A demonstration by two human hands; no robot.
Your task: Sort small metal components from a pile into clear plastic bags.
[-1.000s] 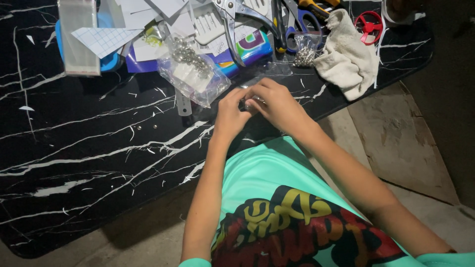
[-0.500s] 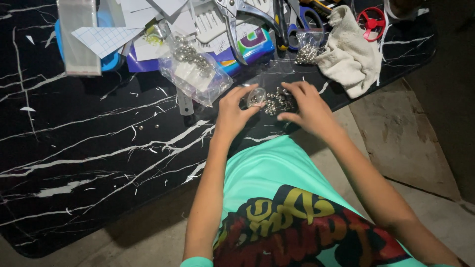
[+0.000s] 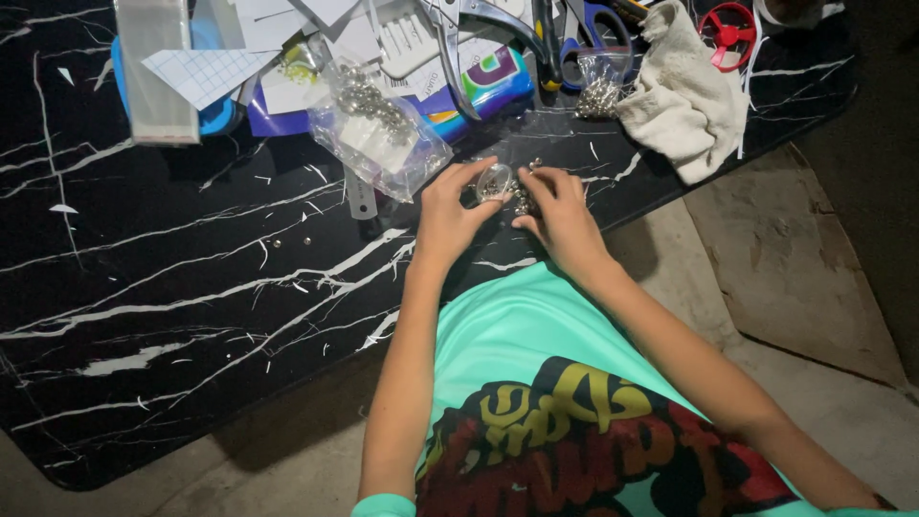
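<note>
My left hand [image 3: 450,213] pinches a small clear plastic bag [image 3: 495,181] near the front edge of the black marble-pattern table [image 3: 172,287]. My right hand [image 3: 563,213] rests beside it, fingers curled over a little heap of small silver metal pieces [image 3: 522,198] on the table. The two hands almost touch. Whether the right hand grips any piece is hidden by its fingers.
A larger clear bag of metal pieces [image 3: 378,129] lies left of my hands, another small bag [image 3: 601,91] behind. A white cloth [image 3: 684,96], scissors [image 3: 574,29], pliers [image 3: 459,43], paper sheets [image 3: 206,72] and a red round object [image 3: 728,29] crowd the far edge. Loose pieces [image 3: 292,242] dot the table.
Both hands spread apart over the silver pieces half a second ago, then drew together again; the left now pinches the small clear bag.
</note>
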